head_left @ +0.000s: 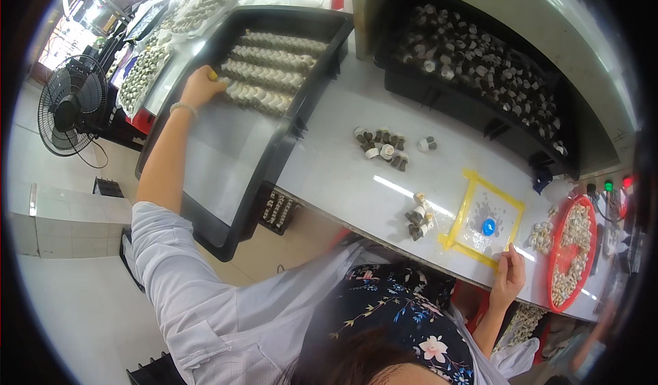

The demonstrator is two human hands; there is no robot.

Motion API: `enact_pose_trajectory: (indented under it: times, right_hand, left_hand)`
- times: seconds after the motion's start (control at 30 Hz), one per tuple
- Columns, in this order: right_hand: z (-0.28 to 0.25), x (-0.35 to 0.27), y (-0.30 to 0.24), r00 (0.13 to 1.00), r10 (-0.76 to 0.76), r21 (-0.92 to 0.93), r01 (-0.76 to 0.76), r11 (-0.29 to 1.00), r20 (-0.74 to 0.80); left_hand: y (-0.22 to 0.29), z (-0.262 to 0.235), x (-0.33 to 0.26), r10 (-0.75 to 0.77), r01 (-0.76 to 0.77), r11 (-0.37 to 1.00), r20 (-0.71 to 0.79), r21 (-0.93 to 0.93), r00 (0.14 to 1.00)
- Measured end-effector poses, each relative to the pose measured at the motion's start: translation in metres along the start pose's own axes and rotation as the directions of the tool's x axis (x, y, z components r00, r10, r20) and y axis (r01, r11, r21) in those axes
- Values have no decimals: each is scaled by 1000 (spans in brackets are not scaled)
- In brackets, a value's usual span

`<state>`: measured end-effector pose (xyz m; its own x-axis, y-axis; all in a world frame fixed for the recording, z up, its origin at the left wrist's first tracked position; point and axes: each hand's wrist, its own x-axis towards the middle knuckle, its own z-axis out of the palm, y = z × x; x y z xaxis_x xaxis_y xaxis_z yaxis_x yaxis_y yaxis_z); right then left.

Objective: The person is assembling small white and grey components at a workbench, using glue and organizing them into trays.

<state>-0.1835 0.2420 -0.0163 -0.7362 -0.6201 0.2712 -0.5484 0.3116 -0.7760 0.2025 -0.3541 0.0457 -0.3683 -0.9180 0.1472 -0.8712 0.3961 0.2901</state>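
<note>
My left hand [199, 88] reaches into a long black tray [299, 125] at the left. Its fingers are pinched together at the near end of the rows of small white-and-grey parts [260, 98]. A bit of yellow shows at a fingertip; whatever the pinch holds is hidden. Beneath the rows lies a white sheet [223, 148]. At the table's front edge my right hand [508, 275] rests with curled fingers, beside a square of yellow tape [473, 251]. Inside that square sits a round blue piece [489, 227] among grey smudges. I cannot make out anything in the right fingers.
Loose parts lie in two groups, one mid-table [387, 151] and one nearer me [419, 218]. A deep black bin [445, 101] of similar parts stands behind. A red oval tray [554, 275] holds small pale pieces at right. A black fan [70, 104] stands far left.
</note>
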Motion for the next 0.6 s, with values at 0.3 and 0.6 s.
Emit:
enact_pose_trajectory:
  times: [0.3, 0.6]
  right_hand:
    - [0, 0, 0, 1000, 28, 4, -28, 1000, 2]
    - [-3, 1, 1, 999, 49, 43, -49, 998, 12]
  left_hand:
    - [2, -4, 0, -8, 24, 995, 176, -93, 984]
    - [-7, -6, 7, -175, 171, 979, -25, -112, 984]
